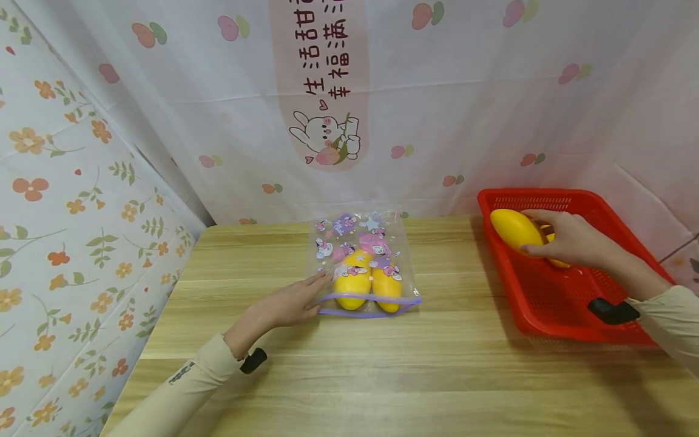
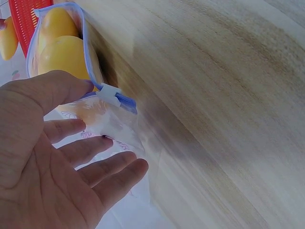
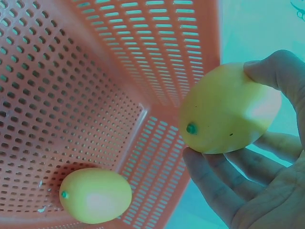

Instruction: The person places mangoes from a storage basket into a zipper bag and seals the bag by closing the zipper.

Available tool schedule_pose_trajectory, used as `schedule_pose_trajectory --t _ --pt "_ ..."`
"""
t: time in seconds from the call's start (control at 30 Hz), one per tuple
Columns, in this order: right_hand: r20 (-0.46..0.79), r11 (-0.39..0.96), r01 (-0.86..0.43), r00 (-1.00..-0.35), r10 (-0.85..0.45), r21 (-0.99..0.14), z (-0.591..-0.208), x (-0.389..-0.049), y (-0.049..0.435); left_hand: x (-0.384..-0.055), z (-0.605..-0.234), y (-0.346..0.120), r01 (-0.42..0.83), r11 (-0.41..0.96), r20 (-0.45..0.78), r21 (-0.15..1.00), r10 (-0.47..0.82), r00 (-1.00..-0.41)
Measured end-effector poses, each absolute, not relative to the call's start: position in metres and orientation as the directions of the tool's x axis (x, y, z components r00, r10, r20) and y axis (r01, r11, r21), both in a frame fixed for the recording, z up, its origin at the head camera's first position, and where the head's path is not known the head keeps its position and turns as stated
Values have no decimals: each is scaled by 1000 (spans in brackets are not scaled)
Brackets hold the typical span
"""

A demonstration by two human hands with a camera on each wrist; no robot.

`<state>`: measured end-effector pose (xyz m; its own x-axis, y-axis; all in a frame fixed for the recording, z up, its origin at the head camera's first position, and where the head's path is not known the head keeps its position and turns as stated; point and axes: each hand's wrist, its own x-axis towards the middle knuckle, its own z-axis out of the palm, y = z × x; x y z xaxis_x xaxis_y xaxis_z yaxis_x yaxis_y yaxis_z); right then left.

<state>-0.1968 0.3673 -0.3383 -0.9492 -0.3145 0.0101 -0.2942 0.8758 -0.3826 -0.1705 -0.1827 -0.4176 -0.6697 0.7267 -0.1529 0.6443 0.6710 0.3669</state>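
Note:
My right hand (image 1: 573, 240) grips a yellow mango (image 1: 513, 230) over the left rim of a red basket (image 1: 508, 285). The right wrist view shows its green stem end, with the thumb on one side and fingers on the other. Another mango (image 3: 95, 195) lies in the basket. A clear printed zip bag (image 1: 322, 243) lies on the table with two mangoes (image 1: 349, 286) inside, its purple-edged mouth towards me. At the bag's left edge is my left hand (image 1: 289, 301); the thumb touches the edge near the white zip slider (image 2: 108, 94), other fingers spread and fairly straight.
The wooden table (image 1: 382, 382) runs up to a printed curtain (image 1: 437, 121) at the back. A flowered cloth (image 1: 71, 243) hangs on the left. The basket stands at the table's right side, against the pale wall covering.

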Motion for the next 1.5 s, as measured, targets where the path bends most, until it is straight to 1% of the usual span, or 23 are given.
schedule_pose_trajectory --t 0.23,0.63,0.83,1.07,1.2,1.5 --pt "-1 880 -270 -956 -294 -392 -336 -195 364 -170 -416 -183 646 668 -153 368 729 -667" --pt "23 876 -275 -957 -290 -395 -331 -191 355 -170 -416 -183 638 670 -153 379 726 -671" --pt "17 872 -292 -950 -311 -394 -330 -190 351 -171 -416 -183 635 670 -153 384 725 -672" --pt "9 871 -274 -955 -296 -407 -329 -186 342 -170 -416 -184 629 674 -156 387 720 -676" --pt "24 859 -301 -947 -320 -413 -329 -184 338 -171 -416 -184 632 673 -154 384 722 -675" --pt "26 857 -287 -952 -305 -428 -327 -182 329 -170 -416 -184 639 669 -150 380 726 -671"
